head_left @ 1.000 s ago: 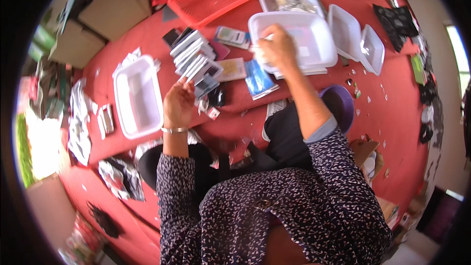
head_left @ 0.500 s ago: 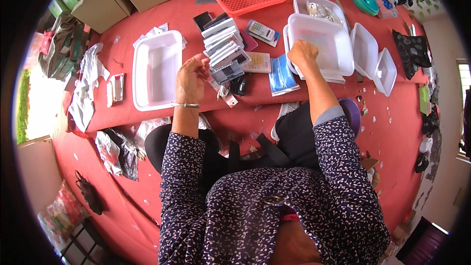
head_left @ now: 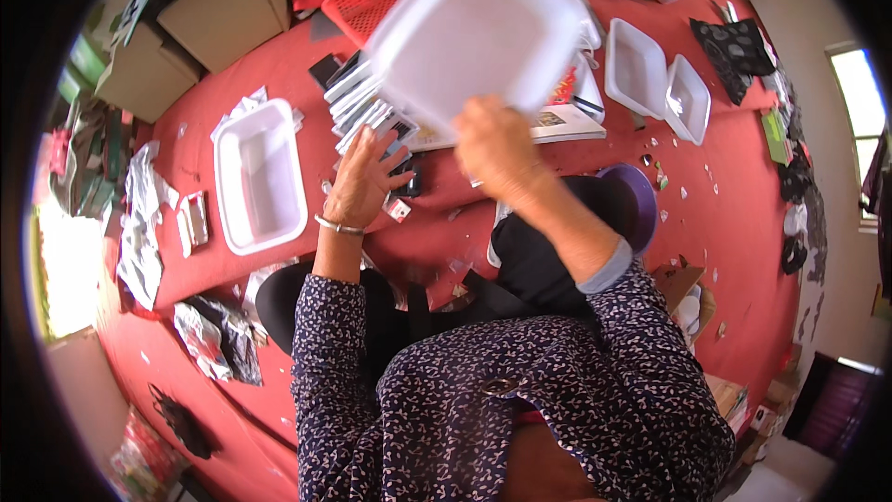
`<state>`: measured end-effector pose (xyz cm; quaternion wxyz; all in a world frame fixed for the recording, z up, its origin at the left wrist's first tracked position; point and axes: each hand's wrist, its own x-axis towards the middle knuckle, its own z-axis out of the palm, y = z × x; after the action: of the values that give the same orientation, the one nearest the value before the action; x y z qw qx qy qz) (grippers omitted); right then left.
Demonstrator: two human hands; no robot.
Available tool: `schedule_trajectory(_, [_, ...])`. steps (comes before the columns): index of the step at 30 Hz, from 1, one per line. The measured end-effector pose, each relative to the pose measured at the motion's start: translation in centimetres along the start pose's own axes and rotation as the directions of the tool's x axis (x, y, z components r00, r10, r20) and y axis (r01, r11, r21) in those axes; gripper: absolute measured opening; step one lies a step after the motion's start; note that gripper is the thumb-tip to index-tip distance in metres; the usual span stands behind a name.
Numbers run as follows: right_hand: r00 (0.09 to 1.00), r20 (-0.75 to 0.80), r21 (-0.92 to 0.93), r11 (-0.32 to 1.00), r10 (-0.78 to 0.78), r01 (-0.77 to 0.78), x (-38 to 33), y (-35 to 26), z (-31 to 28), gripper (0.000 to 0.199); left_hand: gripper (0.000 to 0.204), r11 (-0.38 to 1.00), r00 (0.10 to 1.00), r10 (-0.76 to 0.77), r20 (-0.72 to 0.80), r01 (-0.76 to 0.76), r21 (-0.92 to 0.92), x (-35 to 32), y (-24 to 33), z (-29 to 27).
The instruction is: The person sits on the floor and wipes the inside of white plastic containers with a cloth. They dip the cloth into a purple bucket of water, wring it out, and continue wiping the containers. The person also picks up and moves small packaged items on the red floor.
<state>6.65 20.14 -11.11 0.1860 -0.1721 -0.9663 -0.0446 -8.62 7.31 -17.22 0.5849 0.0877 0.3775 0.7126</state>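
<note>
A red-covered surface (head_left: 269,65) is carrying everything in front of the person. Above it, a large white tray (head_left: 474,28) is hanging in the right hand (head_left: 492,144), blurred along its outline; the grip is closing on the edge nearest the body, so nearly all of the tray is lying beyond the fingers, reaching forward and a little to both sides, and I cannot tell which face is showing. A white tub (head_left: 260,167) is resting well to the left of both hands. A red basket (head_left: 372,5) is sitting toward the far side, partly hiding behind the tray, while two smaller white containers, a longer one (head_left: 636,70) and a shorter one (head_left: 688,100), are standing side by side to its right. The left hand (head_left: 362,177) is opening wide, palm exposed and fingers spreading, below the tray's near left corner and apart from it. Its fingertips are pointing toward a pile of flat cases (head_left: 353,102), whether touching them I cannot tell. A pale book (head_left: 571,127) is lying just right of the right hand, and a tiny red-and-white box (head_left: 398,210) is resting just beside the left hand.
</note>
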Motion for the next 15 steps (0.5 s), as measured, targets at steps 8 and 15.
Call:
schedule_trajectory(8, [0.976,0.098,-0.026,0.980,-0.194,0.197,-0.4,-5.7,1.8,0.009,0.041,0.994,0.990,0.073,-0.120,-0.083,-0.075,-0.6,0.7,0.3])
schedule_trajectory(15, [0.898,0.436,0.769,0.493,0.060,-0.407,-0.1,-1.6,-2.1,0.026,0.049,0.977,0.999,0.036,-0.039,-0.043,-0.210,-0.5,0.2,-0.5])
